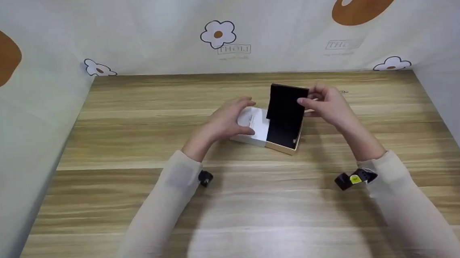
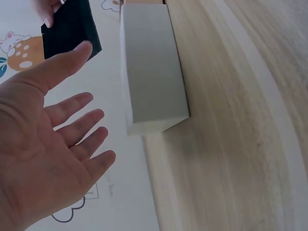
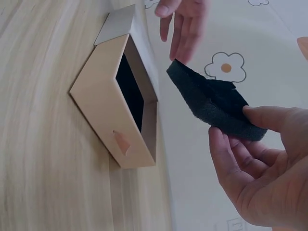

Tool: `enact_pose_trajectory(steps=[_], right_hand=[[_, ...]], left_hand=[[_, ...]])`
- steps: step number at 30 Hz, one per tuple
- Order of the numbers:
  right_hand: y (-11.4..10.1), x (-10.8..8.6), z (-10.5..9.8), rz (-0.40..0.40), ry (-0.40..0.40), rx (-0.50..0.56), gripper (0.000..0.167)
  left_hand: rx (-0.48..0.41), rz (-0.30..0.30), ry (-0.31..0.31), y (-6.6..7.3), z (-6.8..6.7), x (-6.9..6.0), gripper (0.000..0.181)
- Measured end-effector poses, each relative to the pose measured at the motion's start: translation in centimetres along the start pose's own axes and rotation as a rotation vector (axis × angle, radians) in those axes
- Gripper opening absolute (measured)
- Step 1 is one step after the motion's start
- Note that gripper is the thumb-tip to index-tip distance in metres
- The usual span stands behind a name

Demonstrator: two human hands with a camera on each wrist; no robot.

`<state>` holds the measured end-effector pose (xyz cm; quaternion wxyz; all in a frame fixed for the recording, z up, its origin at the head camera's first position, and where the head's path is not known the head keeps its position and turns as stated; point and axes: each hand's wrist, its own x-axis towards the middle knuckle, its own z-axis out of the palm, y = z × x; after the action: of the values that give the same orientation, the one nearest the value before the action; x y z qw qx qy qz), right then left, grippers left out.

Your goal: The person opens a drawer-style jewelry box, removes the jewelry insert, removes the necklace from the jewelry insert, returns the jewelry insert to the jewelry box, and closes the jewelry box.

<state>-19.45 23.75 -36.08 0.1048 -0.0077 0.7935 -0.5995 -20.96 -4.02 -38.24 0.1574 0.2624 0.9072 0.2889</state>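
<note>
A black foam pad (image 1: 288, 100) is pinched at its edge between the thumb and fingers of my right hand (image 1: 327, 104), raised over the box. In the right wrist view the pad (image 3: 216, 103) is thick and tilted, apart from the drawer. Below it, the peach-coloured drawer (image 3: 103, 96) is pulled partly out of its white sleeve (image 1: 260, 123); its inside is dark, and a ribbon tab (image 3: 122, 143) shows on its end. My left hand (image 1: 227, 119) hovers by the sleeve with thumb and fingers spread, holding nothing. A gap shows between it and the sleeve (image 2: 154, 62) in the left wrist view.
The box lies on a wood-grain table (image 1: 152, 122). A small thin item (image 1: 343, 92) lies just beyond my right hand, too small to make out. A printed cloth (image 1: 158, 33) hangs at the back and sides. Each wrist wears a black camera strap (image 1: 357, 178).
</note>
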Motion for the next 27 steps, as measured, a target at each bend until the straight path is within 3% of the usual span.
enact_pose_trajectory(steps=[9, 20, 27], right_hand=[[0.7, -0.1, -0.3, 0.025, 0.005, -0.108, 0.021], [2.1, 0.0, -0.6, 0.046, 0.010, -0.225, 0.044], [2.8, 0.1, -0.1, 0.021, 0.037, -0.298, 0.043]], left_hand=[[0.069, -0.033, -0.047, -0.7, 0.9, 0.5, 0.088], [0.036, -0.102, -0.009, -0.7, 1.4, 0.8, 0.086], [0.101, -0.123, 0.018, -0.3, 1.5, 1.0, 0.084]])
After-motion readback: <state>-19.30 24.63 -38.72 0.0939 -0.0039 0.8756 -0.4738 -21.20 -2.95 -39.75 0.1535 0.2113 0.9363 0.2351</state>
